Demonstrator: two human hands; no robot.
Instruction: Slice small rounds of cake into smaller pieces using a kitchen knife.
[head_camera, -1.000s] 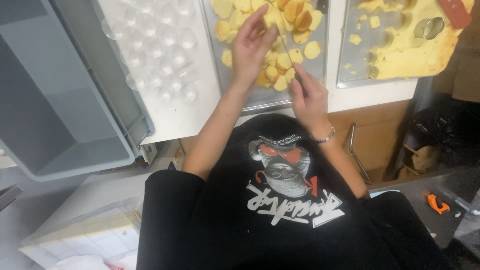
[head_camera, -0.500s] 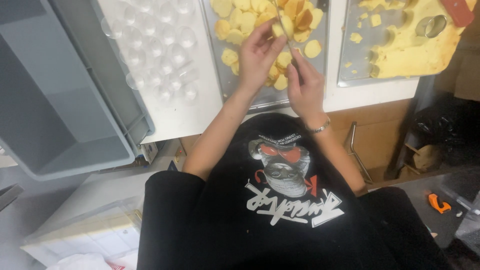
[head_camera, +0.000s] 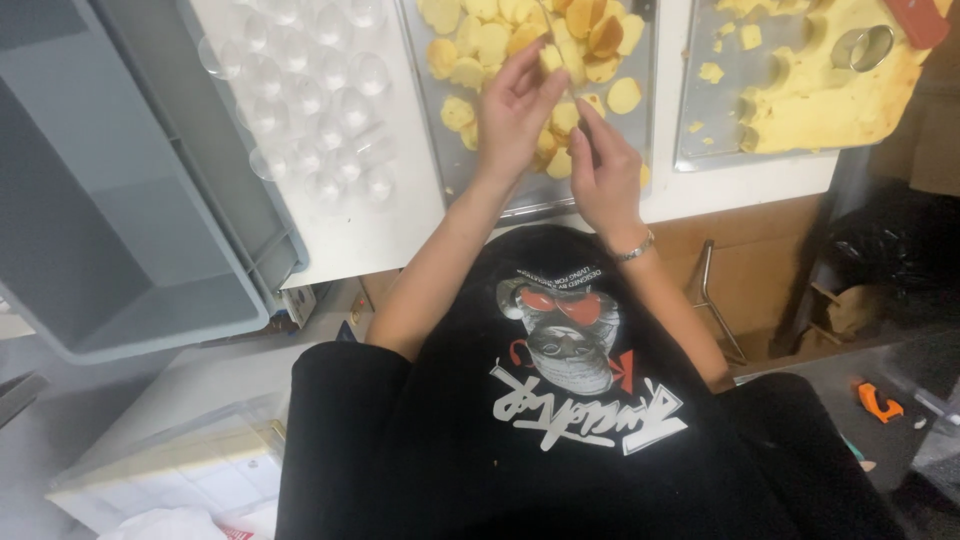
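At the far left a grey plastic crate (head_camera: 110, 230) sits against the left edge of the white counter (head_camera: 395, 225). Next to it, a clear plastic mould with round cavities (head_camera: 315, 105) lies on the counter. Right of that, a metal baking tray (head_camera: 480, 165) holds a heap of round yellow pastry discs (head_camera: 480, 40). Above this tray the left hand (head_camera: 515, 110) has its fingers curled, thumb and fingertips pinching a single pale disc (head_camera: 560, 55). Just beside it, the right hand (head_camera: 605, 170) is loosely closed, its fingertips reaching to the same disc; whether they grip it cannot be told. Toward the counter's right edge, a second tray (head_camera: 720, 120) carries a cut-out dough sheet (head_camera: 830, 100) with a round metal cutter (head_camera: 865, 45) resting on it.
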